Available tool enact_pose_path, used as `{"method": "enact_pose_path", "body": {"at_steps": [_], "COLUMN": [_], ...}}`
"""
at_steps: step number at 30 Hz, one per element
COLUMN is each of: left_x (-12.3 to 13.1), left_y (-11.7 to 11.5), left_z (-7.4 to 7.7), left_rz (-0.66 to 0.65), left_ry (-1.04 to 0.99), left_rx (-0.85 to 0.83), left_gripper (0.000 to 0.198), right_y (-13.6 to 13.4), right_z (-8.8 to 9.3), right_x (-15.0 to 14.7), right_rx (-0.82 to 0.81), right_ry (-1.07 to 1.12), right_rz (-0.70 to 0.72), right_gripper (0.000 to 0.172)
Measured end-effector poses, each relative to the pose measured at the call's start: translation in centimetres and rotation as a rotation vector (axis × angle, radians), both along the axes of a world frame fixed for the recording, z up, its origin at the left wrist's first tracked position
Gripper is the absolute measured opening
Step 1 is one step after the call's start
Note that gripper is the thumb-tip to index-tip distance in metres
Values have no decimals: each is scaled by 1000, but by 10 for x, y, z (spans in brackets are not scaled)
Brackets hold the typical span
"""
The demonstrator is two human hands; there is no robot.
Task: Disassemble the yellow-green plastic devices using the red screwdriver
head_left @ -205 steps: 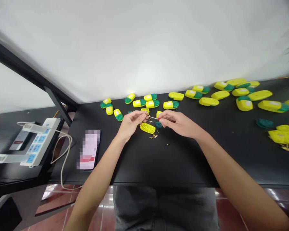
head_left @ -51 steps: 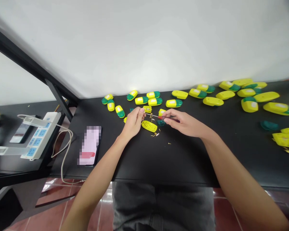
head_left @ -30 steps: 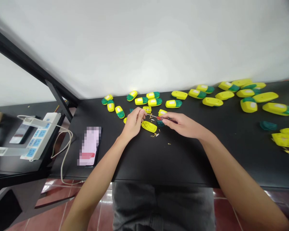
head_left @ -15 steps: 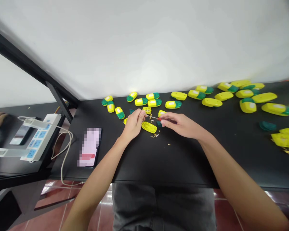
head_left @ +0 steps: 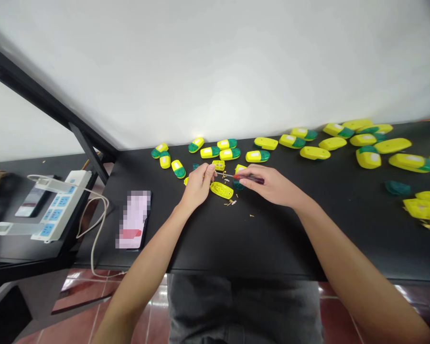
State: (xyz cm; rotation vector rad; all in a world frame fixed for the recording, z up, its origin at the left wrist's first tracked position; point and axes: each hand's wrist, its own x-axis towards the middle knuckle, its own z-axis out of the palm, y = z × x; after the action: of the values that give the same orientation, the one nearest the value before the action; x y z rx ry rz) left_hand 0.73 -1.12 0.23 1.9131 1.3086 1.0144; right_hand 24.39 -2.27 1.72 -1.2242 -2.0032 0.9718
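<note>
Screwdriver (head_left: 238,177), clasped by the right hand (head_left: 270,184) above the counter (head_left: 243,246) near a yellow shell (head_left: 222,190), points toward the left hand (head_left: 198,185) (how closed that grip is, and on what, I cannot tell).

With the shell (head_left: 222,190) on the table (head_left: 254,248) as centre, the left hand (head_left: 197,188) is at nine o'clock, the right hand (head_left: 270,183) at three, the screwdriver (head_left: 239,177) between them toward one. Casings (head_left: 252,156) stretch along the wall (head_left: 215,71) from ten to nearly three; small parts (head_left: 233,202) lie near the shell at five. The phone (head_left: 134,220) is past eight, the power strip (head_left: 60,209) farther out near nine.
</note>
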Motion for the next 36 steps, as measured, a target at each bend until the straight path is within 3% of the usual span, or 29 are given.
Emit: {"method": "enact_pose_path", "body": {"at_steps": [10,20,32,36], "left_x": [-1,0,0,0], "left_y": [0,-1,0,-1], "left_z": [-1,-1,-1,0], "left_rz": [-22,-39,-67,-70], "left_ry": [-45,-5,35,36], "left_rx": [-21,8,45,44], "left_gripper": [52,51,48,48], "right_y": [3,2,0,0], "right_z": [2,4,6,7], "right_x": [6,7,7,8], "right_rx": [-2,1,-149,-124], "right_ry": [-25,-52,70,3], "right_rz": [-54,-20,-50,-28], "right_gripper": [38,38,33,37]}}
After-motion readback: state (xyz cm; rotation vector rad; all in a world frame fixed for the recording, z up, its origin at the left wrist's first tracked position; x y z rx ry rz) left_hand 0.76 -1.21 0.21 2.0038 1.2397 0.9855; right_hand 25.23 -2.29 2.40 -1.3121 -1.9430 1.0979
